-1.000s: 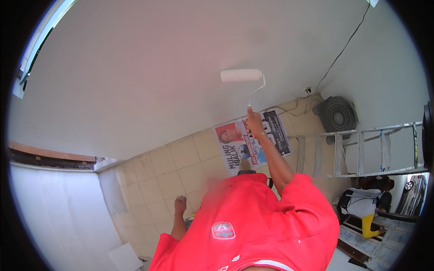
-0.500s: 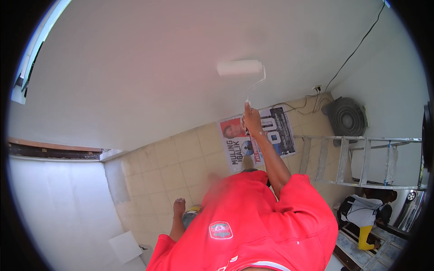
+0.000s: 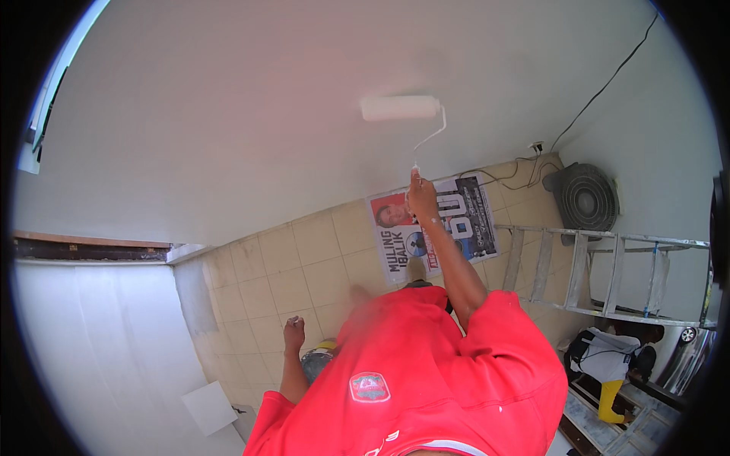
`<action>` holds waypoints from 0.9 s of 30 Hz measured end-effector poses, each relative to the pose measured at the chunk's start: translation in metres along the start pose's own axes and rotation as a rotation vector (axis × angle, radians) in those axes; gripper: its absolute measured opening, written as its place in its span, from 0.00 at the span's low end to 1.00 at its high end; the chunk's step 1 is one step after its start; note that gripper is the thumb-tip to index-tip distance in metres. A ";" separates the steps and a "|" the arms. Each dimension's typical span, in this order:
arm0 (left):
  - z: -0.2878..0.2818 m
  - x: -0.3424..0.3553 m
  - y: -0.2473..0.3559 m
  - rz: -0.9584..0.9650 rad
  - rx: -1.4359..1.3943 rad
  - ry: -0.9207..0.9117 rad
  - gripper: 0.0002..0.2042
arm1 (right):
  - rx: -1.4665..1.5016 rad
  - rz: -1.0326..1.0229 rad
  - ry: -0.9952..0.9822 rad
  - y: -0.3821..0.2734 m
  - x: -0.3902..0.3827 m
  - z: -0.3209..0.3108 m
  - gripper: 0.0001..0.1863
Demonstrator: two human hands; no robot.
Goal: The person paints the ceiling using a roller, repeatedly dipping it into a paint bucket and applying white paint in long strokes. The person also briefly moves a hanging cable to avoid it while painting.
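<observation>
My right hand point(image 3: 422, 195) grips the handle of a paint roller point(image 3: 399, 107), its pale sleeve against or close to the pale wall point(image 3: 228, 114). Below that hand a printed poster point(image 3: 475, 228) lies on the tiled floor. My left hand point(image 3: 293, 334) is low at my left side, fingers curled; whatever may be in them is too small to make out. A grey container with a yellow rim point(image 3: 318, 363) shows just beside it, partly hidden by my red shirt.
An aluminium ladder point(image 3: 614, 275) spans the right side, near a dark fan point(image 3: 584, 196) and cords point(image 3: 517, 175). At lower right, another person in white point(image 3: 608, 353) bends over pale panels. A white sheet point(image 3: 209, 406) rests at lower left; a dark-edged opening point(image 3: 91, 251) is at left.
The roller and my right hand have moved slightly up the view along the wall. My left hand has shifted slightly left and upward. The other person has moved a little.
</observation>
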State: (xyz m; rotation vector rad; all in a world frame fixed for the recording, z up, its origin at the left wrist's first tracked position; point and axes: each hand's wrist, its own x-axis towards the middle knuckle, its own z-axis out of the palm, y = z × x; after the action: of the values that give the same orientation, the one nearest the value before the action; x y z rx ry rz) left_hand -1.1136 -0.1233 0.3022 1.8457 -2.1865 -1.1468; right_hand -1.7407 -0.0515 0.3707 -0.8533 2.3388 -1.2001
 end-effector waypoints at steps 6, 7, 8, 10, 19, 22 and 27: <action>0.003 -0.021 -0.015 -0.124 -0.011 -0.048 0.23 | 0.042 0.066 0.002 -0.006 -0.005 0.008 0.17; 0.004 -0.023 -0.018 -0.124 -0.009 -0.059 0.23 | 0.054 0.092 -0.009 -0.009 -0.003 0.007 0.18; 0.005 -0.027 -0.021 -0.124 -0.006 -0.069 0.23 | 0.082 0.126 -0.027 -0.012 -0.005 0.004 0.18; 0.005 -0.031 -0.026 -0.171 -0.009 -0.064 0.23 | 0.152 0.198 -0.072 -0.024 -0.011 -0.006 0.18; 0.012 -0.041 -0.005 -0.194 -0.041 -0.052 0.23 | 0.421 0.301 -0.136 -0.055 -0.018 -0.036 0.23; 0.017 -0.031 -0.019 0.010 0.052 0.011 0.21 | 0.637 0.406 -0.131 -0.110 -0.024 -0.066 0.27; 0.026 -0.024 -0.027 0.049 0.043 0.052 0.20 | 0.673 0.352 -0.149 -0.128 -0.024 -0.078 0.25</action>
State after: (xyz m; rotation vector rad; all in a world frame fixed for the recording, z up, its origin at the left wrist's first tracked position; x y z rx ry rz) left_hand -1.0969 -0.0899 0.2779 1.8055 -2.2325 -1.0388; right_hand -1.7231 -0.0471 0.5210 -0.2710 1.6846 -1.5468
